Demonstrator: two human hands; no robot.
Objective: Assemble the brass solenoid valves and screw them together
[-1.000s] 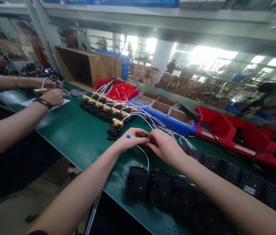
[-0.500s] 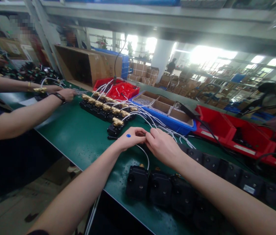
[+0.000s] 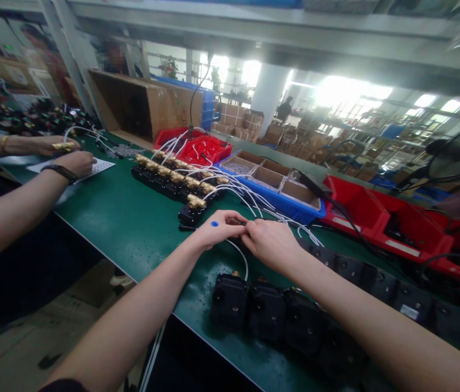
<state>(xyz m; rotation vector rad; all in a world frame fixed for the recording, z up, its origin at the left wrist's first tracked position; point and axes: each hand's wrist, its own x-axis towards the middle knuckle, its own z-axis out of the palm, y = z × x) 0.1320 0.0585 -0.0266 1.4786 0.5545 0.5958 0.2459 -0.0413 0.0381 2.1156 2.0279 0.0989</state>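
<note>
My left hand (image 3: 219,230) and my right hand (image 3: 273,243) meet fingertip to fingertip above the green bench. Both are closed in a pinch on the small dark end of a white cable (image 3: 243,256), mostly hidden by the fingers. That cable curves down behind my left hand to a black box-shaped unit (image 3: 228,305) with a brass fitting on top. More black units (image 3: 268,313) stand in a row beside it. Past my left hand, several black units with brass valve bodies (image 3: 196,201) lie in rows, white cables trailing from them to the right.
A blue tray (image 3: 270,197) with cardboard compartments of small parts lies behind my hands. Red bins (image 3: 397,239) stand at right, another red bin (image 3: 203,149) at the back. At left, a co-worker's hands (image 3: 77,162) hold a brass-fitted piece near a white sheet (image 3: 101,167).
My fingertips have shifted slightly at the pinch, both hands staying in place. The co-worker's hands have drawn back to the left, uncovering the white sheet.
</note>
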